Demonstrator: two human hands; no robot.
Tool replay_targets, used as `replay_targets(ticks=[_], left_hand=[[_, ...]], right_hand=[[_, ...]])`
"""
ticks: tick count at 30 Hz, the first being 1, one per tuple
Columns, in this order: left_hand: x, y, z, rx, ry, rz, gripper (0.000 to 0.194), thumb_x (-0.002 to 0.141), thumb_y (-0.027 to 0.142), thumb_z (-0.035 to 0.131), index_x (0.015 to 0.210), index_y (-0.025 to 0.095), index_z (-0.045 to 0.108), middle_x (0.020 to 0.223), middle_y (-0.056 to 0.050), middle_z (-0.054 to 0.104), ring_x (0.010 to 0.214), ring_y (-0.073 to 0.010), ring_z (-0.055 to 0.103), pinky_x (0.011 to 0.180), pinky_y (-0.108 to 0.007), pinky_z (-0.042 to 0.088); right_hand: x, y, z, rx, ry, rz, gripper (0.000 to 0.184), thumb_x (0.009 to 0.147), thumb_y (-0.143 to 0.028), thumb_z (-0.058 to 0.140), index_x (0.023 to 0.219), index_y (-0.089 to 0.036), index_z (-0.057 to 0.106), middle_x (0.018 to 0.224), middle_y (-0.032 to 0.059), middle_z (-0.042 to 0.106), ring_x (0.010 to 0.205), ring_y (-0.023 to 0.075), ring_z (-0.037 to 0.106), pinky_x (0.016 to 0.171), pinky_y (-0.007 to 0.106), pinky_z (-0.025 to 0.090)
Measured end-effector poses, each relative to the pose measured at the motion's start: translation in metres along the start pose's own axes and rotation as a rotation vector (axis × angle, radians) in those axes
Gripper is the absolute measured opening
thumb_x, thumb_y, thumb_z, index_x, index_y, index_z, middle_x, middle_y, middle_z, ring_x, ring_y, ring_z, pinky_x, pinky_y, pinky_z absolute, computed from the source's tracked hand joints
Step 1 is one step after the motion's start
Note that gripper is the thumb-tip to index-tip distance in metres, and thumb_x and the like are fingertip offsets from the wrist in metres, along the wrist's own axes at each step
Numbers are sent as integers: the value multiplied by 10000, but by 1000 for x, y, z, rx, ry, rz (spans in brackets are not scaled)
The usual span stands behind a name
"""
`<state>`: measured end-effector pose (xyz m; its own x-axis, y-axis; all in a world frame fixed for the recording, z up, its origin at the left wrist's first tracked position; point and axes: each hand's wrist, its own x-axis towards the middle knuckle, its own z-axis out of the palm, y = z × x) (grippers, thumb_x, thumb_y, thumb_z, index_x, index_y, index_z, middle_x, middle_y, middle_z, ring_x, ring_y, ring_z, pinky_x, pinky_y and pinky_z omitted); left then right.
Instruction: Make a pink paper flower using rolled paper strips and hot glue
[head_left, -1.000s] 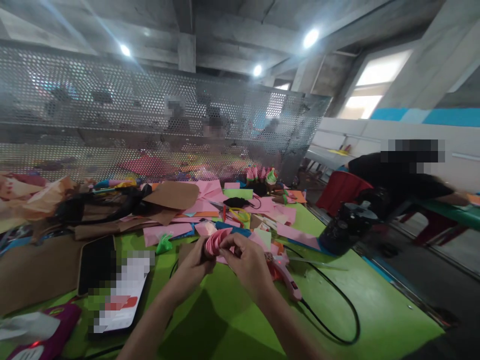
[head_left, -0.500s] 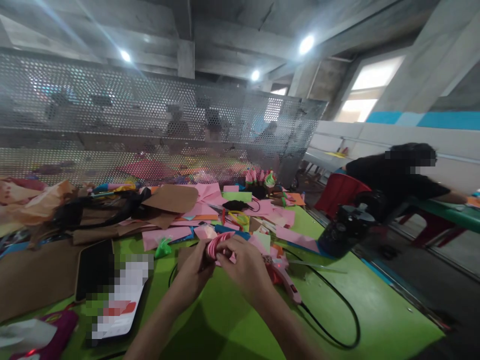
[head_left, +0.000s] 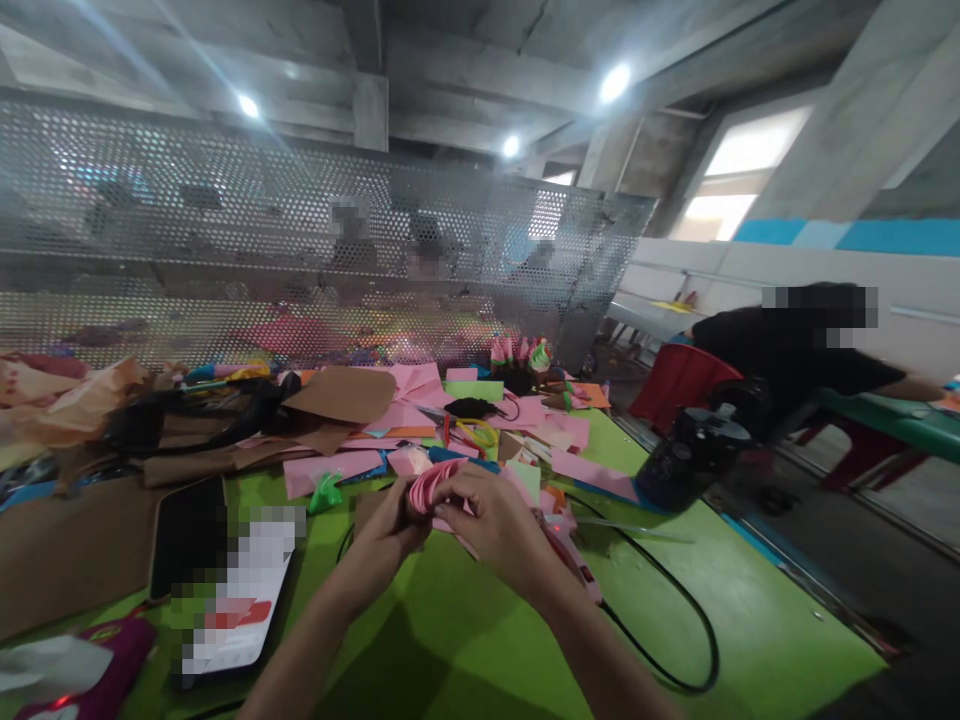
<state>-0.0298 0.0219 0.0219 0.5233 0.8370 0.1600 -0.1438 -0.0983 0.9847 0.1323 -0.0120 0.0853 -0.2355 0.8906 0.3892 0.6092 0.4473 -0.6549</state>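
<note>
A layered pink roll [head_left: 432, 487], of paper or foam strip, is held up between both hands over the green table [head_left: 420, 620]. My left hand [head_left: 390, 525] grips it from the left and below, fingers curled around its base. From the right, my right hand [head_left: 487, 520] pinches the roll's edge with thumb and forefinger; a pink strip end hangs below that hand. Close beside my right wrist lies a pink glue gun [head_left: 574, 560] with a small red light, partly hidden by the hand.
Pink sheets [head_left: 337, 472], brown sheets [head_left: 345, 395] and a green scrap [head_left: 325, 493] lie behind the hands. Two phones, one dark [head_left: 189, 540], one lit [head_left: 247, 610], sit at left. A black cable [head_left: 712, 640] loops at right. Beyond are a dark jug [head_left: 697, 450] and a person [head_left: 802, 340].
The pink roll has tilted and shifted slightly left in my hands. My right hand has turned a little, and more of the hanging pink strip shows below it.
</note>
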Motion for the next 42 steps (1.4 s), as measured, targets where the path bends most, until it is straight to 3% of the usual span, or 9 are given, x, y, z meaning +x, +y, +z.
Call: replay_targets(ticks=[6, 10, 19, 29, 37, 42], left_hand=[[0, 3, 2, 47, 9, 50, 338, 811, 146, 545, 1142, 213, 518, 947, 2, 527, 848, -158, 449, 745, -252, 395], [1, 0, 2, 39, 11, 51, 335, 818, 150, 537, 1145, 218, 505, 924, 1, 526, 883, -172, 469, 744, -256, 394], [0, 3, 2, 13, 17, 24, 384, 814, 158, 542, 1188, 234, 502, 1077, -24, 577, 961, -187, 501, 772, -261, 416], [-1, 3, 4, -66, 21, 2, 359, 819, 160, 554, 1168, 222, 493, 1058, -23, 570, 972, -176, 500, 759, -238, 413], [4, -12, 1, 44, 71, 22, 373, 844, 216, 530, 1212, 221, 472, 1027, -29, 585, 908, -184, 517, 739, -255, 431], [3, -10, 3, 127, 116, 95, 418, 841, 217, 563, 1249, 204, 476, 1011, -48, 623, 933, -211, 565, 814, -314, 463]], right_hand=[[-1, -1, -4, 21, -31, 37, 202, 768, -6, 622, 804, -186, 709, 801, -1, 663, 712, 133, 586, 633, 225, 425], [-2, 0, -3, 54, -51, 21, 195, 770, -19, 605, 801, -186, 701, 768, -11, 652, 677, 123, 560, 602, 217, 403], [-4, -3, -6, 34, -42, -12, 239, 772, 12, 563, 827, -185, 687, 837, 5, 666, 738, 133, 594, 652, 221, 429], [-8, -3, -2, -8, -7, -51, 295, 763, 40, 537, 845, -197, 692, 882, 23, 676, 842, 169, 611, 758, 268, 455], [-17, 10, 12, 215, 107, 80, 217, 810, -103, 585, 949, -203, 719, 852, 17, 657, 675, 124, 556, 576, 213, 410], [-18, 12, 15, 334, 203, 120, 178, 780, -134, 613, 926, -200, 689, 742, -13, 612, 589, 112, 497, 518, 207, 381]])
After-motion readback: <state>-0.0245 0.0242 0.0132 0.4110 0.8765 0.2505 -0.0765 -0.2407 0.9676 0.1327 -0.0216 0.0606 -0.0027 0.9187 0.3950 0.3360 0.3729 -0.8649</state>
